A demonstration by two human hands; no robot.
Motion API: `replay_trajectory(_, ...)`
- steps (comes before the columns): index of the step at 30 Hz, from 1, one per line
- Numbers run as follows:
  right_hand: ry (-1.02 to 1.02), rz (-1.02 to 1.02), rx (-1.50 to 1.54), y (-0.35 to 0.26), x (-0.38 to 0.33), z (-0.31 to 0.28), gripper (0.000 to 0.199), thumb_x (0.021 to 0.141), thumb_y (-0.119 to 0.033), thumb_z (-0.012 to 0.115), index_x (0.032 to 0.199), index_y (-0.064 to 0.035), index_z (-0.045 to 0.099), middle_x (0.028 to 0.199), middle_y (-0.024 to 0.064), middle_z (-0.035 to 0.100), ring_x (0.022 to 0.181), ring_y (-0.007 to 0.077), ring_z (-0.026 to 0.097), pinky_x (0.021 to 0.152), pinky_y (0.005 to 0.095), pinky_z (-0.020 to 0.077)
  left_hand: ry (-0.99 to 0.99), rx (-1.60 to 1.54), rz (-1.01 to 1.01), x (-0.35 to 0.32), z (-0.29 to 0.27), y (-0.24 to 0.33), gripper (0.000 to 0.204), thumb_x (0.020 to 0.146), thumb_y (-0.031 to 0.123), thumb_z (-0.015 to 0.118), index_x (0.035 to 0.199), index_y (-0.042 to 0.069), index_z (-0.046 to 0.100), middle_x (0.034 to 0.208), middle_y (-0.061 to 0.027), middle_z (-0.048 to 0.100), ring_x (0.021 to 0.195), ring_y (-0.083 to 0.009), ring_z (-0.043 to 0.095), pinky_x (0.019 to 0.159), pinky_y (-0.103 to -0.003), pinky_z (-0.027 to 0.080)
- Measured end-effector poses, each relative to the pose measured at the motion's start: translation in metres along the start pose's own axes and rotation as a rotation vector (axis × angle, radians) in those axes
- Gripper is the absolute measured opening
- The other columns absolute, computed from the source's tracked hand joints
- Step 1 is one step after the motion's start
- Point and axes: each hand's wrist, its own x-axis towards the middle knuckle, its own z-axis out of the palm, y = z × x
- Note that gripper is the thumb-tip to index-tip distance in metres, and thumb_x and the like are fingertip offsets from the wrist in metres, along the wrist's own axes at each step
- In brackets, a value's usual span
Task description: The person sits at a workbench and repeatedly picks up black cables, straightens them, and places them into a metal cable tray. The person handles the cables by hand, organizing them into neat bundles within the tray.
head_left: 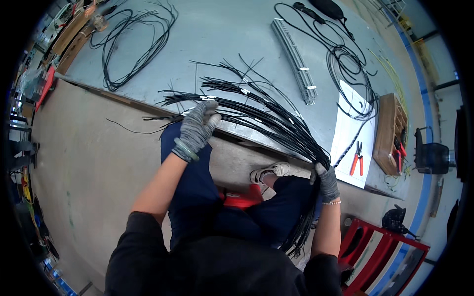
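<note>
A thick bundle of black wires (269, 118) fans out along the table's near edge, with small white labels on several wires. My right hand (326, 183), in a grey knitted glove, is closed around the gathered part of the bundle at the table's front right. Below that grip, loose wire ends (298, 232) hang beside my right leg. Toward the left, my left hand (197, 127), gloved the same way, has its fingers closed on some wires near their spread ends. One thin wire strays left past the table edge.
On the grey table (222, 34) lie a slotted metal rail (296, 61), a loose wire coil (136, 49), and a black cable (340, 54). Red-handled pliers (357, 160) rest on white paper (345, 133) beside a wooden tool box (387, 133). A red rack (380, 256) stands at lower right.
</note>
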Motion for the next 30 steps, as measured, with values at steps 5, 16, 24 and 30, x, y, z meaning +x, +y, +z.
replay_trajectory(5,0.049,-0.090,0.264,-0.010,0.004,-0.003,0.044,0.081,-0.049,0.066,0.084,-0.0057,0.057,0.049,0.0010,0.043,0.040,0.0123,0.044,0.038,0.0252,0.0345,-0.014,0.530,0.195,0.027,-0.001,-0.014,0.041,0.077,0.014,0.071,0.116,0.007,0.059,0.111,-0.0124,0.062,0.104,-0.0262,0.059,0.091,-0.035,0.047)
replay_trajectory(16,-0.044,0.088,0.204,0.009,0.013,-0.021,0.060,0.081,-0.059,0.061,0.099,-0.0017,0.060,0.069,0.0098,0.062,0.060,0.0176,0.061,0.053,0.0276,0.0481,0.121,0.458,0.253,0.033,0.006,-0.021,0.028,0.079,0.011,0.069,0.106,0.007,0.065,0.105,-0.0102,0.065,0.096,-0.0237,0.063,0.085,-0.034,0.049)
replay_trajectory(24,0.000,0.060,0.073,0.003,0.026,-0.038,0.056,0.090,-0.051,0.054,0.111,0.0004,0.061,0.088,0.0097,0.066,0.078,0.0167,0.062,0.073,0.0273,0.0501,0.130,0.560,0.336,0.089,0.015,0.008,0.029,0.080,0.018,0.067,0.109,0.012,0.064,0.107,-0.0092,0.064,0.102,-0.0262,0.059,0.090,-0.036,0.047)
replay_trajectory(30,0.199,-0.087,-0.376,-0.035,0.050,-0.026,0.035,0.092,-0.032,0.055,0.107,-0.0013,0.062,0.088,0.0133,0.065,0.084,0.0200,0.060,0.079,0.0296,0.0465,-0.007,0.548,0.544,0.073,0.057,-0.007,0.028,0.080,0.019,0.065,0.107,0.011,0.063,0.110,-0.0081,0.063,0.108,-0.0275,0.057,0.096,-0.038,0.044)
